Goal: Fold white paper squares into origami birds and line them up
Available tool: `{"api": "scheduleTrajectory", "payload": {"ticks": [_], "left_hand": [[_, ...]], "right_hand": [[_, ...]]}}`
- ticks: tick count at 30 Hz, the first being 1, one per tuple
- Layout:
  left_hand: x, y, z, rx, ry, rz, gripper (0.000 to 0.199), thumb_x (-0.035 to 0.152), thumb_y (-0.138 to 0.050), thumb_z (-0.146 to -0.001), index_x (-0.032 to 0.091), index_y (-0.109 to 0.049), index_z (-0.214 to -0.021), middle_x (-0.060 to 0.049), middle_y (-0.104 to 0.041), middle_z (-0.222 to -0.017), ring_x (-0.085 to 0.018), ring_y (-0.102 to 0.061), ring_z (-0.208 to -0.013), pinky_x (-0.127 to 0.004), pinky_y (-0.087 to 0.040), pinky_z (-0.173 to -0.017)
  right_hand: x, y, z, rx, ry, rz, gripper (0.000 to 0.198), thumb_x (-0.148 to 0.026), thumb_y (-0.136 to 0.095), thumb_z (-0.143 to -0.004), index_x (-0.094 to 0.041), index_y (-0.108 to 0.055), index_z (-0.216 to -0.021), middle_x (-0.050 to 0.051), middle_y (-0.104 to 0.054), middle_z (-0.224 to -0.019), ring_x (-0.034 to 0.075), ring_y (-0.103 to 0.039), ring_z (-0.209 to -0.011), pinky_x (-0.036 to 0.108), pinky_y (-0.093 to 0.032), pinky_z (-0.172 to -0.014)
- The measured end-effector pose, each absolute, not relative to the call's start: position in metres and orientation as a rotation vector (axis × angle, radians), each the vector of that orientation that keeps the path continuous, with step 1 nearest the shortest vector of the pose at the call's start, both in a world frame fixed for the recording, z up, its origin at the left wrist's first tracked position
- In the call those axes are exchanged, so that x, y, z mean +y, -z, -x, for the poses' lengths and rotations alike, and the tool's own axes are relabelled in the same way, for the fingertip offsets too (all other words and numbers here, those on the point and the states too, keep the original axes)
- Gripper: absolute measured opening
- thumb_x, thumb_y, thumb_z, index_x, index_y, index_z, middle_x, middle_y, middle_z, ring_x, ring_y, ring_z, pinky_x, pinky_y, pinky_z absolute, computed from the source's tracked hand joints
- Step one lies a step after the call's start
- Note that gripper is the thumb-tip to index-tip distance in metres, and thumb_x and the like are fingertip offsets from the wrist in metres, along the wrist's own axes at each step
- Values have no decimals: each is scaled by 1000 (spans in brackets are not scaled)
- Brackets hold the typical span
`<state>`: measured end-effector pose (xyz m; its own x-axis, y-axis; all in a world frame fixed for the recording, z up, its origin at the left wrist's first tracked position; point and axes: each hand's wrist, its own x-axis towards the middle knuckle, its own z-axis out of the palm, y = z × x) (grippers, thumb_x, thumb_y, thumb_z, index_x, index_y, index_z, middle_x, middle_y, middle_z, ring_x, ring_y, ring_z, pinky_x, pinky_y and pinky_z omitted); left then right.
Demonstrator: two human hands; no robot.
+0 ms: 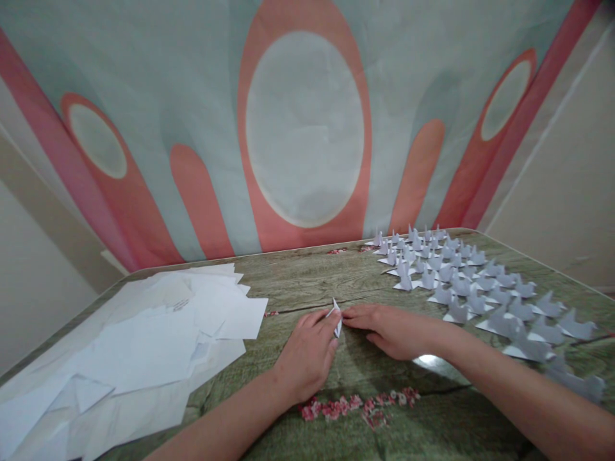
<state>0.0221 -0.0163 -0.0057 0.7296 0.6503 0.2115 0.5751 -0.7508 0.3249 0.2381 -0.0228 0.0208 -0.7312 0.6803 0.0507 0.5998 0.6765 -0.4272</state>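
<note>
A small, narrow piece of folded white paper (337, 319) with pointed ends lies on the wood-patterned table between my hands. My left hand (307, 352) is closed over its left side, with the fingertips pressing it down. From the right, my right hand (391, 330) reaches in with its fingers stretched out. Its fingertips touch the paper's right edge, and the thumb stays apart from them. Part of the paper is hidden under my left fingers.
Loose white sheets (144, 352) are spread in an overlapping pile on the left. Several folded paper birds (446, 275) stand in rows at the right, some beside my right forearm. The table (288, 275) meets a patterned backdrop (307, 128) at its far edge.
</note>
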Motion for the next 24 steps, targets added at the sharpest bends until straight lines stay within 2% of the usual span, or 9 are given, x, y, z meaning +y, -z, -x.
{"api": "scheduleTrajectory", "payload": {"ticks": [5, 8, 13, 24], "left_hand": [[-8, 11, -19, 1033, -551, -2517, 41, 18, -36, -88, 21, -43, -128, -5, -50, -128, -18, -41, -119, -39, -34, -102], [-5, 13, -19, 950, -523, -2564, 41, 15, -36, -88, 24, -45, -127, -1, -48, -131, -17, -39, -121, -40, -33, -103], [-6, 15, -18, 924, -486, -2691, 41, 15, -37, -88, 23, -43, -128, -1, -42, -136, -18, -36, -122, -42, -30, -104], [-11, 9, -22, 947, -443, -2841, 38, 21, -36, -90, 20, -43, -127, -3, -46, -132, -22, -37, -119, -44, -31, -102]], "right_hand": [[-23, -21, -239, -2700, -543, 1065, 52, -3, -48, -73, -13, -50, -124, 10, -46, -132, 18, -39, -124, 33, -29, -105], [-22, -19, -239, -2714, -532, 1028, 48, -4, -48, -74, -13, -53, -120, 10, -47, -132, 17, -39, -124, 32, -29, -105], [-20, -17, -241, -2703, -564, 1023, 50, -4, -48, -73, -15, -51, -122, 8, -46, -133, 18, -38, -124, 34, -27, -106], [-26, -16, -239, -2655, -565, 1173, 49, -5, -46, -75, -17, -52, -122, 10, -40, -134, 21, -39, -122, 34, -33, -101]]}}
